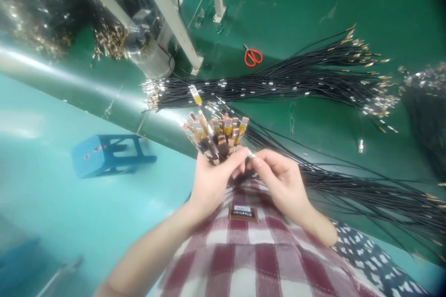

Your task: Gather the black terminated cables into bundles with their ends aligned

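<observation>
My left hand (pixel 212 178) is wrapped round a bundle of black cables whose copper-coloured connector ends (pixel 216 132) fan out above my fist. My right hand (pixel 280 181) is beside it, thumb and forefinger pinched on a small silver metal piece (pixel 251 154) at the end of one cable. The black cables (pixel 348 185) trail from my hands to the right across the green table (pixel 296 4). Both hands are held just above my checked apron.
A long bundle of black cables with metal tips (pixel 278 81) lies across the table behind my hands. Orange-handled scissors (pixel 253 56) lie beyond it. A silver cylinder (pixel 148 51) and white frame legs stand at the back left. A blue stool (pixel 109 153) is on the floor.
</observation>
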Demonstrator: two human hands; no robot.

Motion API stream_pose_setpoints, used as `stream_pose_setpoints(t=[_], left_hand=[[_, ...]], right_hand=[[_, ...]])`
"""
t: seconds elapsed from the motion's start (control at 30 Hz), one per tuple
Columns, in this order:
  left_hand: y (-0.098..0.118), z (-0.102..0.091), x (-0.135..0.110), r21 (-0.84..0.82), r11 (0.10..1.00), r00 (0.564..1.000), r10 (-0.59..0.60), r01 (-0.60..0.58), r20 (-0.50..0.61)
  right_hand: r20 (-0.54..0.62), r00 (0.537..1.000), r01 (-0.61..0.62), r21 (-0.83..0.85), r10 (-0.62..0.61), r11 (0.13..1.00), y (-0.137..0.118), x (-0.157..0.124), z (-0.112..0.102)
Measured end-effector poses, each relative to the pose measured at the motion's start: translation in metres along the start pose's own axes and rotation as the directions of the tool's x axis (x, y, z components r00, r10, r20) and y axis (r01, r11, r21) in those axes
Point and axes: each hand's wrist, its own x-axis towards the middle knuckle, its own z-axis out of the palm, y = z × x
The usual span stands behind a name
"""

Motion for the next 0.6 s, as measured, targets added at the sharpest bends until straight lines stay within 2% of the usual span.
stream_pose_setpoints(t=[0.4,0.6], left_hand=[[-0.0003,-0.0002,-0.001,0.013,0.999,0.998,-0.05,0.05,0.026],[-0.0001,-0.0005,-0.0019,0.036,0.998,0.996,-0.062,0.06,0.059]], right_hand=[[-0.027,0.997,0.068,-0.008,-0.068,0.998,0.0014,-0.002,-0.0009],[-0.026,0.996,0.078,-0.071,-0.08,0.994,0.0026,-0.0046,-0.0021]])
